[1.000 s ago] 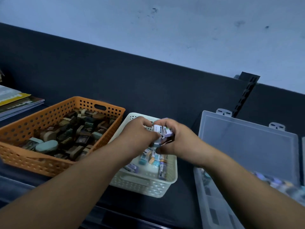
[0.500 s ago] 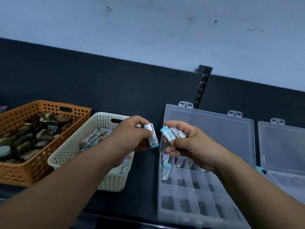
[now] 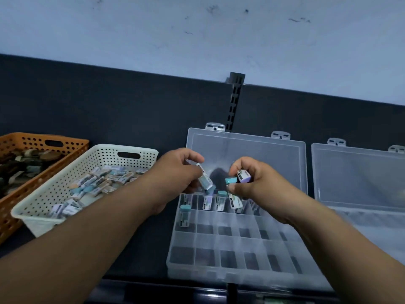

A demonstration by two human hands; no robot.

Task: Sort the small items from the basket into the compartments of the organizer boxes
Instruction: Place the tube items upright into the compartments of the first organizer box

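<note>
With left hand (image 3: 175, 174) fingers (image 3: 194, 156), pinched small white teal-capped tube (image 3: 205, 179), long axis tilted cap-down just over back row of clear plastic organizer box (image 3: 172, 263); gripped spare tubes (image 3: 242, 177) in right hand (image 3: 258, 185).

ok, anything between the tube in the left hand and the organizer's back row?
Nothing visible. The left hand pinches the tube cap-down just above the back row of the open organizer box; the lid stands behind. The right hand, holding more tubes, is beside it, not under.
</note>
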